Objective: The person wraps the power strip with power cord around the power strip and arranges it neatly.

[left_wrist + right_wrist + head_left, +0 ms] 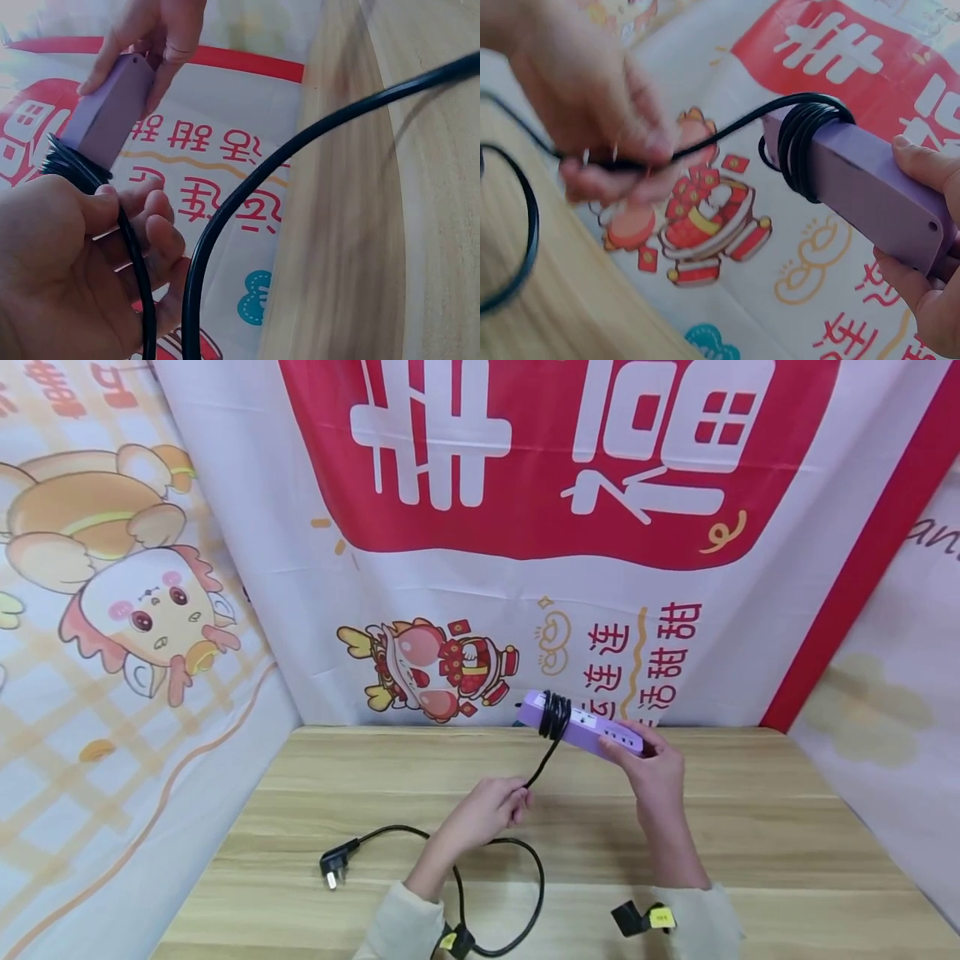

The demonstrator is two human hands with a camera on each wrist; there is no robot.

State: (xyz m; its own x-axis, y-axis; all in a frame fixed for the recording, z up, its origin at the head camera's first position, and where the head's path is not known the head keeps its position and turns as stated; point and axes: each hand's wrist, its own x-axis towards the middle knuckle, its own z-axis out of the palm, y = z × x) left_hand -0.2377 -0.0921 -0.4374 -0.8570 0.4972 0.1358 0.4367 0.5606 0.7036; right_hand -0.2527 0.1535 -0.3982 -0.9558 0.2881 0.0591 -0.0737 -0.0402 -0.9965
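Observation:
A purple power strip (592, 732) is held up near the table's back edge, its outlet side partly showing in the head view. My right hand (651, 760) grips its right end, thumb on one side and fingers on the other. Several turns of black cord (801, 154) wrap around the far end of the strip. From those turns the cord runs down to my left hand (491, 810), which pinches it between thumb and fingers. Past the left hand the cord trails in a loose loop to a black plug (337, 862) lying on the table.
The wooden table (750, 827) spans the area under both hands. Behind it hangs a white cloth with a red printed panel (525, 527), and patterned cloths flank both sides. Black straps with yellow tags (662, 917) sit at the wrists.

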